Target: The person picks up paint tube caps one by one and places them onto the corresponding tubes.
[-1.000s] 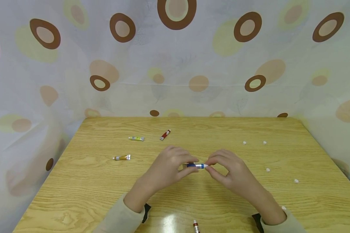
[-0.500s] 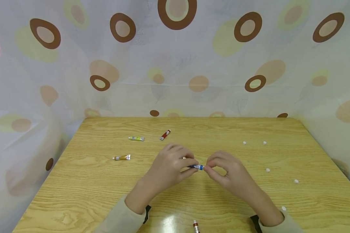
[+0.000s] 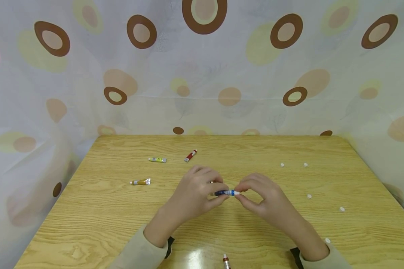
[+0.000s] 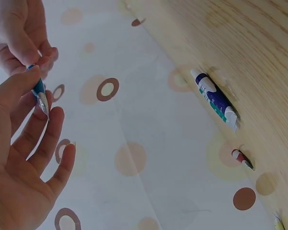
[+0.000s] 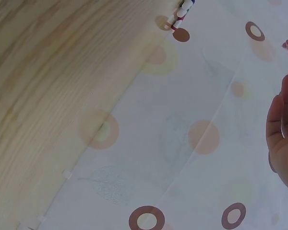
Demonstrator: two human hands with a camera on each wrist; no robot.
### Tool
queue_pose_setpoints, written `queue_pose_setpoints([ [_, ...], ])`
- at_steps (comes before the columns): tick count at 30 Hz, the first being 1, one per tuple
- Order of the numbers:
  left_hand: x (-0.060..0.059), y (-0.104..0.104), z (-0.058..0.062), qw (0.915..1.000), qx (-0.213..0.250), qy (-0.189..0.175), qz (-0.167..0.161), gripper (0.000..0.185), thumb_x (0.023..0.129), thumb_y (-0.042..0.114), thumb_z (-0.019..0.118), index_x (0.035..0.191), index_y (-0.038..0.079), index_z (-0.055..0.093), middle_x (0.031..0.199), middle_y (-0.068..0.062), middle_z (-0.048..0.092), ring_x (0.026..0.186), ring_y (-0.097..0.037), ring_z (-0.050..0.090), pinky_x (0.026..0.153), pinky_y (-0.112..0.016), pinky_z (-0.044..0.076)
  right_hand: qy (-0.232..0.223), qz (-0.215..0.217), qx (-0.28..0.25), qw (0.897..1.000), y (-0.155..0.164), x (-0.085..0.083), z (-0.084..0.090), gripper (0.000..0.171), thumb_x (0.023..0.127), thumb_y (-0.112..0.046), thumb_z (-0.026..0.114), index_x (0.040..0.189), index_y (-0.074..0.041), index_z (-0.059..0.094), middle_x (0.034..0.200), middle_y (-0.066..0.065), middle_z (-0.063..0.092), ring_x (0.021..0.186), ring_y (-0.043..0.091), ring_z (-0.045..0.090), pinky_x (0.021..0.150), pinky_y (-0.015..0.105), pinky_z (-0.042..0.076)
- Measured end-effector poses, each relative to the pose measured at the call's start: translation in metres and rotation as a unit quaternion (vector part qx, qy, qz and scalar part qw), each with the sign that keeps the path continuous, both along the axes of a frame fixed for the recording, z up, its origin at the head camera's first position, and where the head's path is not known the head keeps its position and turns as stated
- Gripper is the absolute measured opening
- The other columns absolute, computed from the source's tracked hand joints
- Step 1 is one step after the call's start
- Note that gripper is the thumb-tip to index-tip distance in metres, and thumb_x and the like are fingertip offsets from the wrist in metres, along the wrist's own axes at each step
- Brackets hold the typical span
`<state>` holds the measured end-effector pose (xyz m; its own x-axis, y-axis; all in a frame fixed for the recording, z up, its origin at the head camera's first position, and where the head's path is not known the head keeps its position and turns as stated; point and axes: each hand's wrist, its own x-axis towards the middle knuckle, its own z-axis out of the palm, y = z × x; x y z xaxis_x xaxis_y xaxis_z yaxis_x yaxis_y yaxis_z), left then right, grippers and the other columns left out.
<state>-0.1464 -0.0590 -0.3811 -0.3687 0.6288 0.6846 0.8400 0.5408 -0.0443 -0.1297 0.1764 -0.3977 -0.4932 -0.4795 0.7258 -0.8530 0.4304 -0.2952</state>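
Note:
My left hand (image 3: pixel 198 190) holds a small blue paint tube (image 3: pixel 224 192) level between thumb and fingers, over the middle of the table. At the tube's right end is a white cap (image 3: pixel 237 193), pinched between the thumb and fingertips of my right hand (image 3: pixel 262 194). The left wrist view shows the silvery flat end of the held tube (image 4: pixel 41 98) pointing out between the left fingers. Only part of the right hand (image 5: pixel 284 134) shows in the right wrist view. A second, dark blue tube (image 4: pixel 216 100) lies on the table, mostly hidden behind the left hand in the head view.
Yellow (image 3: pixel 157 160), red (image 3: pixel 190 155) and ochre (image 3: pixel 140 182) tubes lie toward the left and back. A brown-red tube (image 3: pixel 226 262) lies at the front edge. Several white caps, one far back (image 3: pixel 305 164), are scattered on the right. A patterned curtain (image 3: pixel 202 74) encloses the table.
The tube tipped slightly and then came back nearly level. My right fingers slid left over the cap and have shifted a little, still pinching it. The things on the table stayed put.

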Motion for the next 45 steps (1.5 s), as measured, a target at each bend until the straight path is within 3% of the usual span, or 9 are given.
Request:
queue_pose_setpoints([
  [10, 0.001, 0.004, 0.0, 0.999, -0.006, 0.043, -0.002, 0.011, 0.081, 0.029, 0.089, 0.085, 0.022, 0.083, 0.086, 0.011, 0.073, 0.084, -0.007, 0.067, 0.09, -0.027, 0.056, 0.018, -0.026, 0.006, 0.999, 0.0, 0.001, 0.0, 0.018, 0.101, -0.03, 0.067, 0.093, -0.016, 0.075, 0.087, -0.007, 0.073, 0.081, 0.01, 0.064, 0.086, 0.012, 0.048],
  [15, 0.002, 0.004, 0.0, 0.9992, -0.013, 0.037, 0.003, 0.012, 0.079, 0.029, 0.091, 0.086, 0.022, 0.083, 0.086, 0.01, 0.073, 0.084, -0.007, 0.067, 0.09, -0.027, 0.056, 0.03, -0.026, 0.003, 0.999, -0.001, 0.0, -0.002, 0.022, 0.102, -0.033, 0.065, 0.091, -0.016, 0.075, 0.083, -0.007, 0.072, 0.078, 0.009, 0.063, 0.083, 0.014, 0.049],
  [21, 0.003, 0.002, 0.006, 0.9987, -0.039, -0.012, 0.029, 0.016, 0.081, 0.033, 0.089, 0.09, 0.022, 0.084, 0.089, 0.01, 0.075, 0.087, -0.01, 0.068, 0.086, -0.03, 0.056, 0.001, -0.039, 0.0, 0.999, -0.001, 0.001, -0.003, 0.005, 0.091, -0.017, 0.08, 0.094, -0.016, 0.076, 0.087, -0.008, 0.072, 0.081, 0.008, 0.062, 0.085, 0.012, 0.048],
  [24, 0.0, 0.002, 0.008, 0.9967, -0.056, -0.037, 0.046, 0.018, 0.081, 0.034, 0.088, 0.093, 0.022, 0.083, 0.091, 0.01, 0.076, 0.09, -0.011, 0.069, 0.084, -0.03, 0.055, -0.013, -0.061, 0.009, 0.998, 0.003, 0.002, -0.002, 0.025, 0.077, -0.004, 0.087, 0.096, -0.016, 0.076, 0.091, -0.007, 0.073, 0.082, 0.008, 0.063, 0.084, 0.011, 0.049],
  [27, -0.004, 0.0, 0.009, 0.9944, -0.063, -0.059, 0.062, 0.017, 0.082, 0.034, 0.088, 0.093, 0.023, 0.082, 0.091, 0.01, 0.077, 0.092, -0.012, 0.07, 0.083, -0.029, 0.055, -0.016, -0.089, 0.023, 0.996, 0.011, 0.002, 0.0, 0.032, 0.072, 0.0, 0.089, 0.096, -0.016, 0.076, 0.093, -0.007, 0.073, 0.083, 0.008, 0.063, 0.083, 0.009, 0.049],
  [32, -0.012, -0.009, 0.008, 0.9902, -0.045, -0.115, 0.065, 0.013, 0.083, 0.031, 0.087, 0.09, 0.022, 0.081, 0.092, 0.009, 0.077, 0.096, -0.014, 0.072, 0.086, -0.032, 0.057, -0.018, -0.112, 0.025, 0.993, 0.03, 0.001, 0.004, 0.035, 0.07, 0.003, 0.089, 0.096, -0.016, 0.074, 0.093, -0.006, 0.072, 0.084, 0.007, 0.062, 0.084, 0.007, 0.047],
  [39, -0.018, -0.019, 0.005, 0.9752, -0.044, -0.201, 0.08, 0.011, 0.084, 0.029, 0.086, 0.091, 0.021, 0.081, 0.095, 0.007, 0.076, 0.105, -0.019, 0.07, 0.104, -0.059, 0.053, -0.02, -0.144, 0.037, 0.989, 0.069, 0.003, 0.004, 0.039, 0.067, 0.007, 0.088, 0.095, -0.018, 0.075, 0.091, -0.01, 0.071, 0.084, 0.002, 0.062, 0.083, 0.004, 0.046],
  [42, -0.02, -0.021, 0.002, 0.9728, -0.047, -0.21, 0.085, 0.012, 0.084, 0.028, 0.087, 0.09, 0.02, 0.082, 0.094, 0.006, 0.075, 0.101, -0.018, 0.071, 0.105, -0.059, 0.052, -0.032, -0.171, 0.05, 0.983, 0.087, 0.007, 0.004, 0.039, 0.069, 0.007, 0.087, 0.094, -0.019, 0.075, 0.089, -0.012, 0.071, 0.084, -0.004, 0.06, 0.077, 0.005, 0.046],
  [45, -0.023, -0.022, -0.003, 0.971, -0.056, -0.213, 0.093, 0.012, 0.084, 0.028, 0.087, 0.091, 0.019, 0.082, 0.091, 0.007, 0.074, 0.089, -0.014, 0.068, 0.097, -0.046, 0.057, -0.049, -0.197, 0.062, 0.977, 0.104, 0.011, 0.002, 0.038, 0.071, 0.005, 0.086, 0.095, -0.022, 0.074, 0.088, -0.014, 0.069, 0.085, -0.012, 0.056, 0.071, 0.006, 0.044],
])
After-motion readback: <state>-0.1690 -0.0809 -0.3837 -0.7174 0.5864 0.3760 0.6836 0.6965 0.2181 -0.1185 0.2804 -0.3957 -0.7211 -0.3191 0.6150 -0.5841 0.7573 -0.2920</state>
